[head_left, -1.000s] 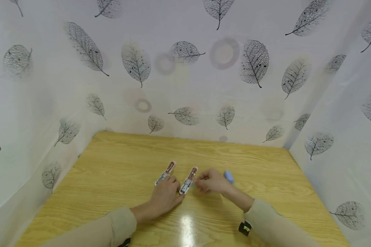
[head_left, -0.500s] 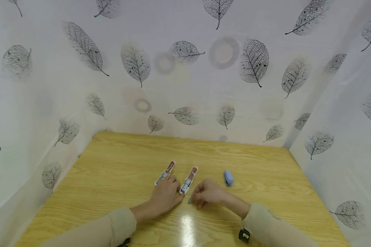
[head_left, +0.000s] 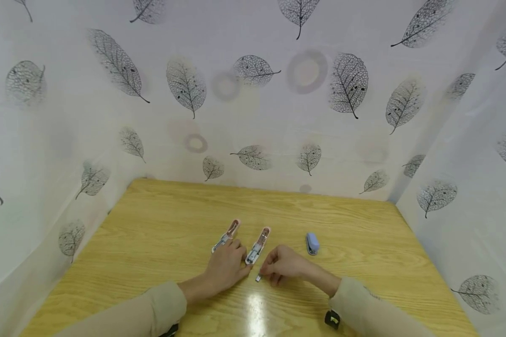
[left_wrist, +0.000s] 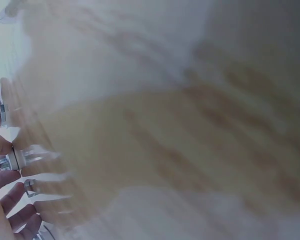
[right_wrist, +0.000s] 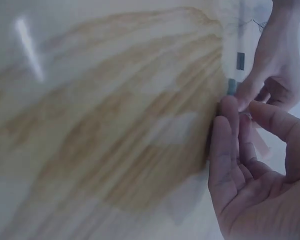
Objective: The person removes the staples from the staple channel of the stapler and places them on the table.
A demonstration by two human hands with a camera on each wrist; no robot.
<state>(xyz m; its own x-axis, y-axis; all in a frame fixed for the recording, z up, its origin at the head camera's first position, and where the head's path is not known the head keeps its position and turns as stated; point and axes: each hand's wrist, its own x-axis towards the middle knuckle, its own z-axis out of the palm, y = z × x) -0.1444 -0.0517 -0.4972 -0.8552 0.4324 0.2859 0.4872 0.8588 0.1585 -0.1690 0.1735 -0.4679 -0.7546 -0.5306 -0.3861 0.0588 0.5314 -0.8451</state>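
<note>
Two slim pink-and-white staplers lie opened on the table, their metal insides showing. In the head view, my left hand (head_left: 225,269) rests between the left stapler (head_left: 226,237) and the right stapler (head_left: 257,246). Its thumb and index finger hold the lower end of the right stapler, and the other fingers lie by the left one. My right hand (head_left: 284,264) pinches a short silver strip of staples (head_left: 259,277) just right of that lower end. In the right wrist view, the thumb and fingers of my right hand (right_wrist: 265,175) come together near the left hand (right_wrist: 280,75).
A small blue stapler (head_left: 312,243) lies on the wooden table (head_left: 354,234), beyond the right hand. Walls covered in leaf-print sheeting (head_left: 253,117) stand along the back and both sides of the table.
My right hand has moved toward me from beside the right stapler, bringing the strip of staples into clear view and uncovering the blue stapler. The left hand has stayed in place.
</note>
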